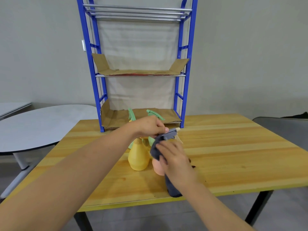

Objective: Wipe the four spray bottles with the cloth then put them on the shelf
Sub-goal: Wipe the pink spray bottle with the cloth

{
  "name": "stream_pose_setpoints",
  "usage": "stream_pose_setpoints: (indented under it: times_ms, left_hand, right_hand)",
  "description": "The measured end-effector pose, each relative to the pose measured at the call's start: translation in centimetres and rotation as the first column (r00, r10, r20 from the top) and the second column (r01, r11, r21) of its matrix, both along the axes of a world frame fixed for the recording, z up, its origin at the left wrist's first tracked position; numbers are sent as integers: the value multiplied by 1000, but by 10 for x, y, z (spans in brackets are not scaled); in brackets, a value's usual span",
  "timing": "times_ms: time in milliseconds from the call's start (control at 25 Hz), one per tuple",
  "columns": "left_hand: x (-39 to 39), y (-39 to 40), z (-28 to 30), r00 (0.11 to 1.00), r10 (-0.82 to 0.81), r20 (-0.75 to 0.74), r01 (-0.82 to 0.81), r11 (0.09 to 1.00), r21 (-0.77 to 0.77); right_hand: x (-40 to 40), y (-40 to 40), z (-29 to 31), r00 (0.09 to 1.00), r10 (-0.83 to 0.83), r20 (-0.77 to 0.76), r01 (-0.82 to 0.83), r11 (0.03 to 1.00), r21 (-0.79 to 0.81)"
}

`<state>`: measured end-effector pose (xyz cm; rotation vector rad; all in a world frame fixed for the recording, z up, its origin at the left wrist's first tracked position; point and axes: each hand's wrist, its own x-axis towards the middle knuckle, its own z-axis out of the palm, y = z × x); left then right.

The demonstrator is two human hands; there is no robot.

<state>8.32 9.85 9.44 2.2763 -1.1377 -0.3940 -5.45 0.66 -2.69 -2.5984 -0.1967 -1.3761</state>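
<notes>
Just in front of the blue shelf [181,97], on the wooden table [233,147]: my left hand [150,126] grips the grey trigger head [170,133] of a pink spray bottle [158,167], fingers curled round it. My right hand [175,160] presses the dark cloth [155,150] against that bottle's body, fingers wrapped over it; the cloth's tail hangs toward me. Yellow bottle [138,155] stands just left of the pink one. Two green-trigger bottles [154,114] sit between them and the shelf, mostly hidden.
</notes>
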Motion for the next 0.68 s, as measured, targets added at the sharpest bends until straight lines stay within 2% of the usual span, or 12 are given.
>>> stream_pose_setpoints:
  times_ms: [40,80,200,240,360,400,440,560,600,680]
  left_hand:
    - [0,-1,0,1000,5,-11,-5,1000,4]
    - [0,-1,-1,1000,5,-13,-5,1000,9]
    - [0,-1,-2,1000,-10,-11,10,1000,-15]
    - [0,0,-2,1000,-14,-11,13,1000,-19]
    - [0,1,-4,1000,-20,24,20,1000,-9]
    - [0,1,-5,999,-18,37,18,1000,-3]
    - [1,2,-5,999,-18,48,18,1000,-7]
    - [1,2,-8,996,-17,82,19,999,-27]
    - [2,1,-9,997,-9,82,12,1000,-25]
    - [2,1,-10,997,0,81,2,1000,-18]
  right_hand:
    - [1,2,-4,999,32,-7,-32,998,-46]
    - [2,-4,-3,999,32,-4,-32,999,-12]
    - [2,-26,1,993,-98,67,79,966,248]
    - [1,-24,3,993,-104,56,87,965,248]
    - [-2,-6,-4,1000,14,-25,-14,1000,17]
    - [-3,-10,-2,999,23,-24,-22,999,23]
    - [-4,-19,1,1000,-2,-10,3,995,97]
    - [-10,-51,4,986,-167,-8,161,940,301]
    - [-12,-55,4,980,-196,-41,199,931,305]
    - [-14,-52,4,985,-160,-58,170,951,258]
